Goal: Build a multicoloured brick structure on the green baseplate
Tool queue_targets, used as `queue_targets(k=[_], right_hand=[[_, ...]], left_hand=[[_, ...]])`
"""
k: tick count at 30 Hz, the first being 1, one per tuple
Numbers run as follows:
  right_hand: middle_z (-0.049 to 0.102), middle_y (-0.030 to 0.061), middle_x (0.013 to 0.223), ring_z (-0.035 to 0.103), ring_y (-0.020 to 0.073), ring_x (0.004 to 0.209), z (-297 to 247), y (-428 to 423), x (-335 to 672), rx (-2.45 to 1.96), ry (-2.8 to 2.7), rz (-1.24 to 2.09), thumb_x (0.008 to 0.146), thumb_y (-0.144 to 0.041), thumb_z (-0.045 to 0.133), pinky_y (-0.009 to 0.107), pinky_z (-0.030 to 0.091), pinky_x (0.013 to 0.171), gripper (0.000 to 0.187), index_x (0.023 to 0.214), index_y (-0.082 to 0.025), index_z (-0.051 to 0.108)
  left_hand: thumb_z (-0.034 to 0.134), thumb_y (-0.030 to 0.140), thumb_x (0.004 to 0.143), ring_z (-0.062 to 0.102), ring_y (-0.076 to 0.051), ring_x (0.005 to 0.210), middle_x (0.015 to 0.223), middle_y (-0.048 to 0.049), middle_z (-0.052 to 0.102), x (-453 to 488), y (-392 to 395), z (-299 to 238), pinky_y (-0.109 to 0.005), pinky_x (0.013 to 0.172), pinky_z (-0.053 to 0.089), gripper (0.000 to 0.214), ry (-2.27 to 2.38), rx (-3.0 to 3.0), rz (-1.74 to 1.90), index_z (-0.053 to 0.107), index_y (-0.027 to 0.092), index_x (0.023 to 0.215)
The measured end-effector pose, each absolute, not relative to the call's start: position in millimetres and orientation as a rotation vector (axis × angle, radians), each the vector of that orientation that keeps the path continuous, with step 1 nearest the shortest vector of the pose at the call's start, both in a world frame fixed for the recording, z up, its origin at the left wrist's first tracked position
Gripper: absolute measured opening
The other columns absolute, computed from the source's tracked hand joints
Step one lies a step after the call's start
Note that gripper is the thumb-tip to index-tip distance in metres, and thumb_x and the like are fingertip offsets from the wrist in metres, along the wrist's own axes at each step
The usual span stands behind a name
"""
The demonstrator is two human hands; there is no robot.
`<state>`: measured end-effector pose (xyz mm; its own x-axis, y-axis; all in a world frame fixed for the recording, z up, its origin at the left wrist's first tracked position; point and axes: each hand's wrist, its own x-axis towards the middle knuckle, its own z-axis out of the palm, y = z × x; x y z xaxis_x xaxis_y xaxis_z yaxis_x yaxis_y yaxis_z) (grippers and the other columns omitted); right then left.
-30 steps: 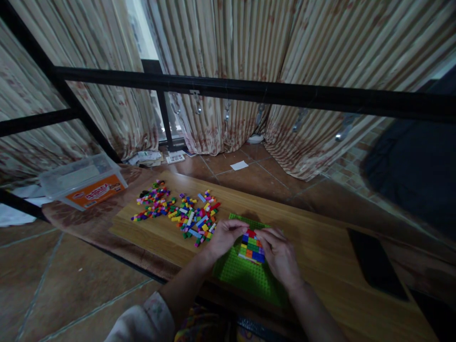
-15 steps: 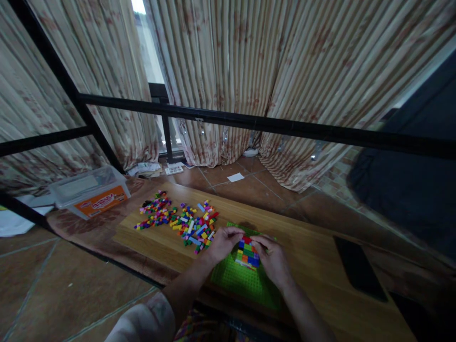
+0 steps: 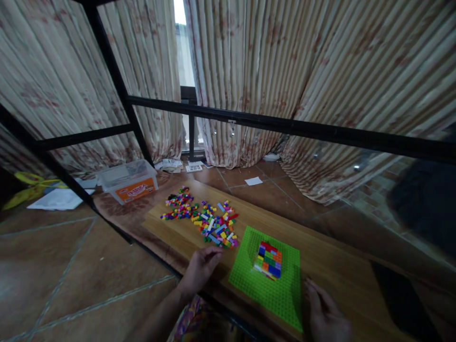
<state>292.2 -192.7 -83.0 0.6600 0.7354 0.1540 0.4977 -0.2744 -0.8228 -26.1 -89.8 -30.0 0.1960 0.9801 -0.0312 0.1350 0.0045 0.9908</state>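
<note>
My left hand point(image 3: 201, 270) hovers at the near side of a pile of loose toy bricks point(image 3: 215, 225), its fingers half curled with thumb and forefinger a little apart. Nothing shows between them. To the right of the green baseplate point(image 3: 245, 278), low over the table, is my right hand point(image 3: 326, 311). Its fingers are loosely bent and apart from the plate; I see nothing in them. On the baseplate stands a block of stacked bricks point(image 3: 270, 260) in red, orange, green, blue and yellow. Neither hand touches it.
A second heap of small bricks point(image 3: 180, 203) lies farther left on the wooden table point(image 3: 256, 216). Beyond it is a clear plastic box point(image 3: 130, 178) with an orange label. A dark flat panel point(image 3: 402, 297) lies at the right. A black metal bar point(image 3: 267, 121) crosses behind the table.
Both hands have come off the stacked bricks and parted. My left hand has moved left toward the pile, my right hand to the right of the baseplate. The view has turned left.
</note>
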Motion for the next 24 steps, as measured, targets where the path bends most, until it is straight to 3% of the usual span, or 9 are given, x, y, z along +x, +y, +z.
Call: queue_targets(k=[5, 12, 17, 20, 24], right_hand=[[0.074, 0.0105, 0.105, 0.068, 0.0337, 0.096, -87.0, -189.9, 297.7, -2.059, -0.973, 0.271, 0.076, -0.07, 0.047, 0.043, 0.053, 0.082, 0.058, 0.097, -0.022, 0.073], [0.073, 0.0103, 0.108, 0.069, 0.0339, 0.086, -82.2, -190.0, 291.0, -2.163, -1.035, 0.19, 0.075, -0.068, 0.042, 0.044, 0.052, 0.072, 0.056, 0.096, -0.027, 0.072], [0.072, 0.0114, 0.109, 0.069, 0.0339, 0.089, -80.8, -189.7, 290.8, -2.136, -1.12, 0.161, 0.079, -0.064, 0.04, 0.044, 0.052, 0.072, 0.052, 0.096, -0.026, 0.071], [0.072, 0.0112, 0.107, 0.069, 0.0334, 0.09, -79.8, -189.6, 290.7, -2.133, -1.132, 0.177, 0.079, -0.064, 0.04, 0.044, 0.052, 0.076, 0.052, 0.095, -0.025, 0.071], [0.071, 0.011, 0.108, 0.068, 0.0306, 0.091, -77.6, -189.6, 288.0, -2.086, -1.17, 0.218, 0.079, -0.067, 0.041, 0.042, 0.052, 0.083, 0.055, 0.096, -0.023, 0.069]], left_hand=[[0.058, 0.032, 0.083, 0.064, -0.02, 0.087, 0.091, -0.0026, 0.072, -40.6, -80.6, -29.4, -0.029, 0.081, 0.049, 0.018, 1.367, 1.548, 1.026, 0.071, 0.021, 0.09], [0.055, 0.015, 0.081, 0.064, -0.018, 0.085, 0.093, -0.0062, 0.066, -44.9, -62.1, -35.1, -0.027, 0.078, 0.05, 0.02, 1.692, 1.763, 1.054, 0.066, 0.017, 0.098], [0.056, 0.026, 0.086, 0.063, -0.018, 0.089, 0.103, -0.0087, 0.063, -41.7, -34.5, -21.6, -0.026, 0.079, 0.048, 0.023, 1.877, 1.862, 0.847, 0.065, 0.016, 0.105], [0.057, 0.033, 0.086, 0.063, -0.02, 0.085, 0.102, -0.0087, 0.063, -38.4, -20.1, -17.5, -0.028, 0.077, 0.047, 0.02, 1.934, 1.89, 0.738, 0.068, 0.018, 0.096], [0.053, 0.028, 0.087, 0.063, -0.019, 0.082, 0.103, -0.0089, 0.063, -34.1, -13.6, -12.1, -0.027, 0.071, 0.044, 0.017, 1.962, 1.949, 0.605, 0.068, 0.019, 0.086]])
